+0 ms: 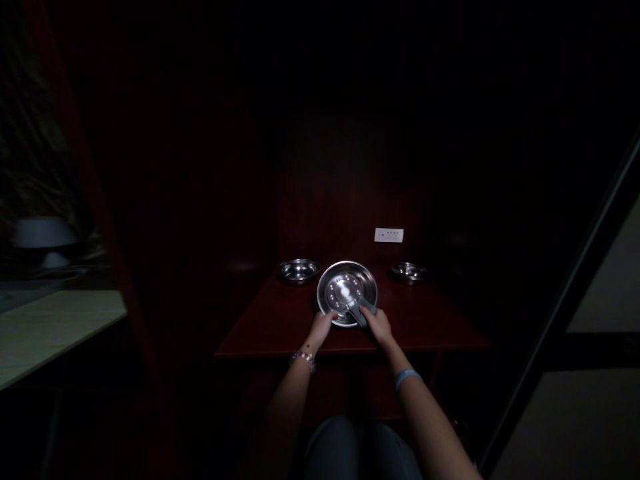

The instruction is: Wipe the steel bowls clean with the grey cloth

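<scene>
A shiny steel bowl [345, 292] is tilted up toward me above the front part of the dark red table, its inside facing me. My left hand [323, 327] grips its lower left rim, thumb over the edge. My right hand [378, 323] is closed on a grey cloth [359, 312] that lies against the lower right of the bowl's inside and hangs over the rim. The fingers behind the bowl are hidden. Bright reflections of a ring of lights show in its bottom.
On the dark red table [270, 323], one steel bowl [299, 270] stands at the back left and another steel bowl [409, 272] at the back right. A white socket panel [389, 235] is on the back wall. Further left are a pale tabletop [60, 327] and a lamp [44, 233].
</scene>
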### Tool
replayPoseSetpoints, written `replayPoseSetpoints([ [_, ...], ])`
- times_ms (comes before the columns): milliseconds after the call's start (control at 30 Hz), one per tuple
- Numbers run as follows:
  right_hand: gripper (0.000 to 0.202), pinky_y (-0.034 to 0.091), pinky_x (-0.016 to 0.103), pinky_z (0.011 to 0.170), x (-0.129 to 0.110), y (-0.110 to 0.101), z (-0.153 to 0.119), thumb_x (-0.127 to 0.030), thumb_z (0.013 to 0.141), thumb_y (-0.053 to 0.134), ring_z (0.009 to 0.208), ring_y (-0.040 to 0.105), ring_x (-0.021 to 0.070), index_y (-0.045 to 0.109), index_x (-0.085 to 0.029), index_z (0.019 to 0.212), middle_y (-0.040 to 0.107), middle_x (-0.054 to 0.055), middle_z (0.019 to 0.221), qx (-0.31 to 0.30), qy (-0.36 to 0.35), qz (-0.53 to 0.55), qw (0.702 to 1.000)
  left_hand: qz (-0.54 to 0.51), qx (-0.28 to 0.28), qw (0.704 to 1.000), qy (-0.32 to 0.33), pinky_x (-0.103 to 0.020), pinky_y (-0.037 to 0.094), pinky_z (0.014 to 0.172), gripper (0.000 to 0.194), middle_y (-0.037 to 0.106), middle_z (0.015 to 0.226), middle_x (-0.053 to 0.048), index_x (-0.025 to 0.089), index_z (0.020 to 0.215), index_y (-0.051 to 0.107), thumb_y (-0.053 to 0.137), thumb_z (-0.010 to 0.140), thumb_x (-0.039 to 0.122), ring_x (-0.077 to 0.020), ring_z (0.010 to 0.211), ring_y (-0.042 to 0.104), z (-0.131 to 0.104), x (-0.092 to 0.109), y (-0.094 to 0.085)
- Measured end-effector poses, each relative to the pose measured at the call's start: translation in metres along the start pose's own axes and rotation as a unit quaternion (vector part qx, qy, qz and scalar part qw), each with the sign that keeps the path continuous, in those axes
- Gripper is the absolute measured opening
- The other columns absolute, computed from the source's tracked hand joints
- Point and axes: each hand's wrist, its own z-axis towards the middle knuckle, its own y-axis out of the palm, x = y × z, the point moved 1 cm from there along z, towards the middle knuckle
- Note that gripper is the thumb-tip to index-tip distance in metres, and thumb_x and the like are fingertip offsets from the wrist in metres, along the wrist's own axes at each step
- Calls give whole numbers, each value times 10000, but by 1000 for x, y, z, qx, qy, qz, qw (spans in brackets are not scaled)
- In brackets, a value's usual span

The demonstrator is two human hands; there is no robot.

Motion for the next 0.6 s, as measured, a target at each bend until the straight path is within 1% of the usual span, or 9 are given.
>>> replayPoseSetpoints([
  [133, 540, 507, 359, 934, 0, 0, 1, -622, 831, 535, 1069, 691, 280, 752, -193, 1076, 756, 101, 1071, -1, 23, 7, 1000, 6, 3, 1000, 0, -348, 508, 882, 151, 763, 777, -67, 126, 704, 719, 619, 643, 221, -250, 868, 692, 0, 0, 0],
  [333, 526, 503, 358, 944, -1, -1, 1, -620, 830, 536, 1066, 690, 277, 755, -200, 1060, 756, 95, 1070, -3, 23, 9, 1000, 12, 0, 1000, 2, -351, 502, 878, 173, 755, 760, -74, 128, 694, 718, 620, 654, 264, -255, 863, 691, 0, -2, -1],
  [600, 501, 508, 352, 923, -1, 0, 0, -600, 835, 535, 1054, 692, 279, 761, -206, 1046, 761, 88, 1054, 2, 18, 9, 1000, 12, 4, 1000, 0, -358, 502, 890, 177, 758, 774, -68, 132, 718, 725, 620, 642, 252, -254, 881, 692, 0, -1, -1],
])
